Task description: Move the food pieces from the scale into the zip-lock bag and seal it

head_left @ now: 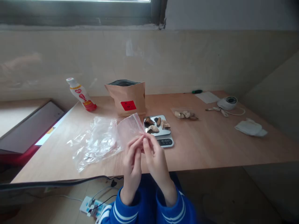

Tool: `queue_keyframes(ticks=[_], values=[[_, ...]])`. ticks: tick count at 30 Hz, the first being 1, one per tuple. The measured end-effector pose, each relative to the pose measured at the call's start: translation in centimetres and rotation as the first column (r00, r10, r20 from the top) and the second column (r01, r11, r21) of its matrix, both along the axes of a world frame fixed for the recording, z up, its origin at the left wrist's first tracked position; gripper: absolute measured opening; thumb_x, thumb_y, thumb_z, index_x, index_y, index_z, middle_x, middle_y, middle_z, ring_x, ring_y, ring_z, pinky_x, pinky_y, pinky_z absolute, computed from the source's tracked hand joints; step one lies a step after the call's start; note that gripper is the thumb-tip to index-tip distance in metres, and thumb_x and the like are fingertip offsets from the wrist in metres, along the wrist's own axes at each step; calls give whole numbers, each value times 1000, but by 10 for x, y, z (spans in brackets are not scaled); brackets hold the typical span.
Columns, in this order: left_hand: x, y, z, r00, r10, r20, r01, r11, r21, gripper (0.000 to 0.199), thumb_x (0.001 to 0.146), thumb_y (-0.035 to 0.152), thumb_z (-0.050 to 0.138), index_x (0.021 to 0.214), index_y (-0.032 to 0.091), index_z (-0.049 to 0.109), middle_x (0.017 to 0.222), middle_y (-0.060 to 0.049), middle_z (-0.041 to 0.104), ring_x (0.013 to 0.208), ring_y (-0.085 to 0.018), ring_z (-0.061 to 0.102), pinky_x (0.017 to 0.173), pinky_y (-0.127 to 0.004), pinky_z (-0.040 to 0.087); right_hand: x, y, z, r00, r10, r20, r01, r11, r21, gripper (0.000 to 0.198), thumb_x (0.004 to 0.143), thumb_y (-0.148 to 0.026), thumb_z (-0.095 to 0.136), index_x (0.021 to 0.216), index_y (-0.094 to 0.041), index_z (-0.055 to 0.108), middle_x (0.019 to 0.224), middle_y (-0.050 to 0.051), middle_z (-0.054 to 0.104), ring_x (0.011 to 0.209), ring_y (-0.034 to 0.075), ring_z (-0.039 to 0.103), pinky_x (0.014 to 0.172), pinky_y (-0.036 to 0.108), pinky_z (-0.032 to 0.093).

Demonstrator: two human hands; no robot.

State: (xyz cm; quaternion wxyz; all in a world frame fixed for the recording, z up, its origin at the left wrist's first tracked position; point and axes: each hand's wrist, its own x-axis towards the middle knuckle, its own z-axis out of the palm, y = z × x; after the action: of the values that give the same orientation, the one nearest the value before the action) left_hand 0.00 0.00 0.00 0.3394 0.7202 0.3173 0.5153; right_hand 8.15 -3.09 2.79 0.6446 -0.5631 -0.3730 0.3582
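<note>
Blue striped sleeves (149,207) are framing both hands at the near worktop (210,146) edge. Left hand (132,165) and right hand (156,158) are pinching the lower edge of a small clear zip bag (129,128), fingers (137,143) closed on thin, glossy, flat film; the bag is rising up-left from the fingertips. Just beyond the right fingers, a steel-topped scale (161,134) is carrying brown, oblong, hard-shelled nuts (156,123). Left of the fingers, crinkled transparent bags (95,141) are lying loose. A matt kraft pouch (127,97) with red label is standing behind.
</note>
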Motion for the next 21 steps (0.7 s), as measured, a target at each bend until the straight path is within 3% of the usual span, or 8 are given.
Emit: queue_keyframes(ticks=[3,6,9,11,14,21], values=[[-3,7,-9,999,2,-54,1,998,61,43,92,21,54,133,32,55,134,-7,55,118,-22,58,87,-33,56,7,-4,-3,993,94,-78,-92,996,19,41,97,-46,44,128,-23,59,124,9,65,110,23,64,93,35,54],[-7,14,-17,992,68,-103,-50,984,174,45,87,23,63,131,34,57,129,-6,60,116,-23,59,89,-37,55,12,-8,-7,978,145,-149,-141,989,36,43,93,-48,50,126,-23,62,121,8,67,104,22,67,94,36,53],[-10,19,-24,987,137,-89,-109,959,262,36,83,21,68,118,32,65,106,-3,70,97,-20,65,83,-36,55,14,-7,-14,964,113,-239,-115,993,7,37,85,-47,64,109,-21,71,97,7,74,86,20,70,87,34,54],[-12,20,-27,986,154,-55,-133,949,287,30,81,19,71,109,30,69,93,-1,71,85,-18,65,76,-33,55,16,-6,-18,946,81,-314,-94,995,-29,31,78,-46,72,94,-19,73,74,2,72,66,15,65,73,30,54],[-12,20,-31,991,137,-7,-131,957,258,26,79,18,73,102,28,70,87,0,71,81,-17,64,73,-32,54,19,-7,-20,922,52,-385,-83,994,-66,30,66,-44,82,74,-18,70,56,-3,63,50,10,52,56,25,47],[-9,15,-37,992,-33,120,25,998,64,21,80,17,70,100,26,71,92,-2,73,86,-19,70,75,-33,57,28,-12,-19,894,90,-439,-123,991,-47,29,57,-39,88,71,-19,71,74,1,71,73,15,64,70,27,50]])
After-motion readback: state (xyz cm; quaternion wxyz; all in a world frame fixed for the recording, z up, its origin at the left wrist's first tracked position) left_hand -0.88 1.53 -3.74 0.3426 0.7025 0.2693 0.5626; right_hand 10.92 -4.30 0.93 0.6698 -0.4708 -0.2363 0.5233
